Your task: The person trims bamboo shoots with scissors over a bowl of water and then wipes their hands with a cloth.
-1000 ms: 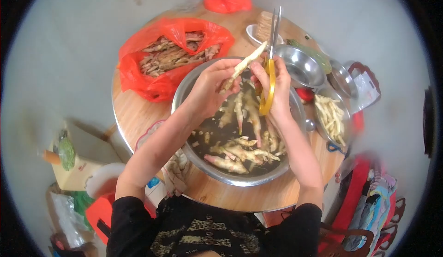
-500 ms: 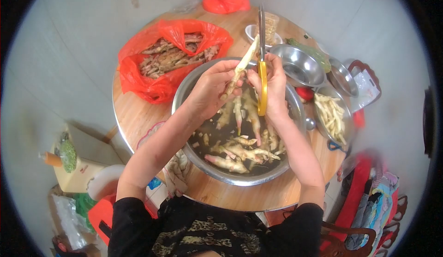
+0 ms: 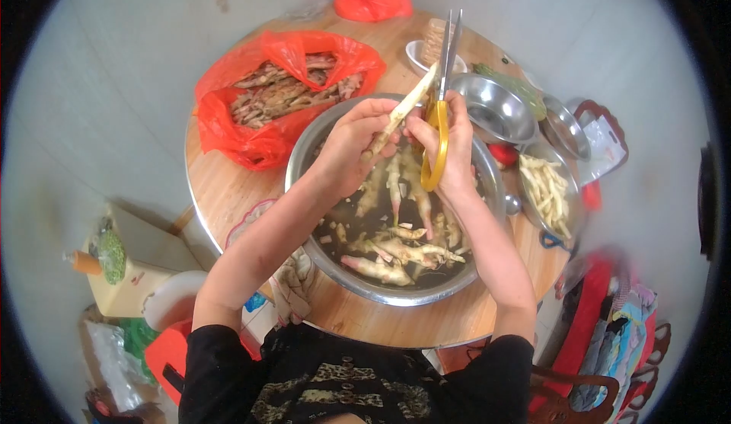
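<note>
My left hand (image 3: 358,136) is closed around a long, pale root (image 3: 413,98), which looks like young ginger and slants up to the right. In my right hand (image 3: 454,144) are scissors (image 3: 435,138) with yellow handles, blades pointing up and slightly apart beside the root's upper part. My right fingertips come close to the root; whether they touch it I cannot tell. Both hands are above a large metal basin (image 3: 396,299) of cloudy water. Knobbly, pale root pieces (image 3: 415,252), some pink-tipped, lie in the water with small cut bits.
An open red plastic bag (image 3: 221,131) of brownish, unpeeled roots stands left of the basin on the round wooden table (image 3: 335,325). To the right are a metal bowl (image 3: 495,112) and a bowl of pale peeled pieces (image 3: 544,192). A cloth glove (image 3: 292,287) hangs at the near edge.
The scissors have tilted to the right, and their blades have parted a little. The root in my left hand has turned slightly to the right.
</note>
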Available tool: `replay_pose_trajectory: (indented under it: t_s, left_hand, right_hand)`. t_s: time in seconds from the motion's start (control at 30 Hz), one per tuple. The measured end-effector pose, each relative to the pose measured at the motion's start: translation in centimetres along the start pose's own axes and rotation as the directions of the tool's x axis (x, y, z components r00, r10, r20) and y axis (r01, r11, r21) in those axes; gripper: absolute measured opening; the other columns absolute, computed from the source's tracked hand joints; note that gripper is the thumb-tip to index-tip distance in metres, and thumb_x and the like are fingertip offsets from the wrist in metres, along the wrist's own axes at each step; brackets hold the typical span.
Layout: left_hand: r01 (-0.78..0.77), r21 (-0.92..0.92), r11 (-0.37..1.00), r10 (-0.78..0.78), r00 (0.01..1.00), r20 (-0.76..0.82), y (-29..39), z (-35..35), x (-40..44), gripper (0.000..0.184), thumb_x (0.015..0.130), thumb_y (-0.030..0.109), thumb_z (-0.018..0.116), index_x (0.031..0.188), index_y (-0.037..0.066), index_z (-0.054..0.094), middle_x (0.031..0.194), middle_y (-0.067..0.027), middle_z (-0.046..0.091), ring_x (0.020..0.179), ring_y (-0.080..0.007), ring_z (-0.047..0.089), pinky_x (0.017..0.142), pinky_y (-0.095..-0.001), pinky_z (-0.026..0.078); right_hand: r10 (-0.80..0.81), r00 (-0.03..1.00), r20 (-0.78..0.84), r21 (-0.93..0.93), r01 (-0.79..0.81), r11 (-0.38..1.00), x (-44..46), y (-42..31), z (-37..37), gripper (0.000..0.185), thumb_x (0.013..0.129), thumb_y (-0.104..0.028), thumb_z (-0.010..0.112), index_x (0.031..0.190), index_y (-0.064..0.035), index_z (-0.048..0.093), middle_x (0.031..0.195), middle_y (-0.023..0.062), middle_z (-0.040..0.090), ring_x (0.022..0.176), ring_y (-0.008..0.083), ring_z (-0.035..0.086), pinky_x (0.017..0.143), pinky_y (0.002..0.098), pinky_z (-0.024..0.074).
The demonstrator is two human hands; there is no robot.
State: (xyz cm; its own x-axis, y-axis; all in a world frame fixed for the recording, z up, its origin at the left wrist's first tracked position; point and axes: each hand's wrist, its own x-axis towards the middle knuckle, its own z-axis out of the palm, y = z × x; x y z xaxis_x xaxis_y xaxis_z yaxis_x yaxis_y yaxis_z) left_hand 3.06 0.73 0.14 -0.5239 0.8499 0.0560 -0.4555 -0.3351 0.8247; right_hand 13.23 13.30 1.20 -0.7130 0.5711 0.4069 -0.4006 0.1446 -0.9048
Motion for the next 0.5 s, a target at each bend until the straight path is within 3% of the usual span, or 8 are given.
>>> replay_pose_trajectory:
  t_s: [0.17, 0.23, 0.27, 0.33, 0.37, 0.4, 0.47, 0.5]
  left_hand:
    - [-0.006, -0.101, 0.995, 0.007, 1.0, 0.006, -0.2, -0.5, 0.3, 0.025, 0.098, 0.011, 0.052, 0.121, 0.003, 0.055, 0.103, -0.0041, 0.063, 0.086, -0.0117, 0.057, 0.071, -0.0254, 0.047]
    - [0.005, -0.184, 0.983, -0.006, 1.0, -0.009, -0.3, -0.8, 0.6, 0.025, 0.099, 0.013, 0.052, 0.122, 0.003, 0.055, 0.102, -0.0046, 0.063, 0.083, -0.0121, 0.056, 0.069, -0.0257, 0.047]
    - [0.013, -0.267, 0.963, -0.019, 1.0, -0.021, -0.2, -1.1, 0.7, 0.025, 0.1, 0.014, 0.052, 0.122, 0.003, 0.055, 0.102, -0.0051, 0.062, 0.081, -0.0126, 0.056, 0.068, -0.0259, 0.047]
    - [0.003, -0.363, 0.932, -0.03, 0.997, -0.069, 0.3, -2.1, 1.3, 0.024, 0.101, 0.016, 0.053, 0.121, 0.003, 0.056, 0.1, -0.0058, 0.063, 0.081, -0.0138, 0.057, 0.07, -0.0274, 0.048]
    - [0.012, -0.452, 0.892, -0.064, 0.993, -0.099, 0.4, -2.6, 1.5, 0.024, 0.102, 0.018, 0.053, 0.119, 0.003, 0.057, 0.098, -0.0065, 0.063, 0.081, -0.015, 0.058, 0.071, -0.0289, 0.05]
    - [-0.009, -0.457, 0.889, -0.046, 0.993, -0.109, 0.4, -2.9, 1.7, 0.024, 0.102, 0.018, 0.053, 0.119, 0.003, 0.057, 0.098, -0.0065, 0.063, 0.081, -0.015, 0.058, 0.071, -0.0289, 0.05]
    - [0.001, -0.514, 0.858, -0.089, 0.985, -0.146, 0.5, -3.3, 2.0, 0.024, 0.102, 0.023, 0.055, 0.114, 0.004, 0.062, 0.094, -0.0073, 0.066, 0.081, -0.0173, 0.061, 0.075, -0.032, 0.052]
    - [-0.006, -0.492, 0.87, -0.076, 0.986, -0.147, 0.8, -3.0, 1.6, 0.022, 0.101, 0.024, 0.057, 0.11, 0.005, 0.065, 0.092, -0.0076, 0.068, 0.084, -0.0182, 0.063, 0.077, -0.0325, 0.053]
  right_hand:
    - [-0.002, 0.999, 0.04, 0.028, 0.001, 1.0, -0.2, 0.4, -0.3, 0.045, 0.087, 0.0, 0.07, 0.124, -0.0008, 0.046, 0.093, 0.0049, 0.06, 0.082, 0.012, 0.062, 0.073, 0.0246, 0.0513]
    - [-0.044, 0.999, 0.014, -0.235, 0.046, 0.971, -0.1, 0.1, -0.5, 0.044, 0.087, 0.0, 0.071, 0.125, -0.002, 0.049, 0.092, 0.0036, 0.059, 0.082, 0.0114, 0.061, 0.075, 0.0249, 0.0501]
    - [-0.047, 0.998, 0.032, -0.233, 0.053, 0.971, 0.0, -0.1, -0.5, 0.044, 0.087, 0.0, 0.071, 0.125, -0.002, 0.049, 0.092, 0.0036, 0.059, 0.082, 0.0114, 0.061, 0.075, 0.0249, 0.0501]
    - [-0.081, 0.996, 0.033, -0.503, 0.087, 0.86, 0.2, -0.5, -0.9, 0.04, 0.087, -0.009, 0.075, 0.121, -0.0033, 0.056, 0.091, 0.0072, 0.065, 0.083, 0.0147, 0.061, 0.075, 0.0317, 0.0504]
    - [-0.023, 0.995, 0.1, -0.528, 0.073, 0.846, 0.4, -0.6, -1.5, 0.044, 0.085, -0.018, 0.079, 0.121, -0.0031, 0.061, 0.096, 0.0103, 0.068, 0.085, 0.0173, 0.063, 0.079, 0.0336, 0.0509]
    - [-0.026, 0.992, 0.121, -0.527, 0.087, 0.845, 0.4, -1.3, -1.4, 0.044, 0.085, -0.018, 0.079, 0.121, -0.0031, 0.061, 0.096, 0.0103, 0.068, 0.085, 0.0173, 0.063, 0.079, 0.0336, 0.0509]
    - [0.052, 0.968, 0.246, -0.678, 0.134, 0.722, 0.3, -3.0, -0.9, 0.049, 0.083, -0.026, 0.08, 0.124, -0.0044, 0.064, 0.099, 0.0127, 0.07, 0.089, 0.0182, 0.065, 0.081, 0.0336, 0.0511]
    - [0.067, 0.953, 0.295, -0.695, 0.166, 0.699, 0.4, -3.1, -0.9, 0.053, 0.082, -0.032, 0.081, 0.127, -0.0063, 0.065, 0.102, 0.0164, 0.072, 0.09, 0.0251, 0.069, 0.082, 0.0362, 0.0524]
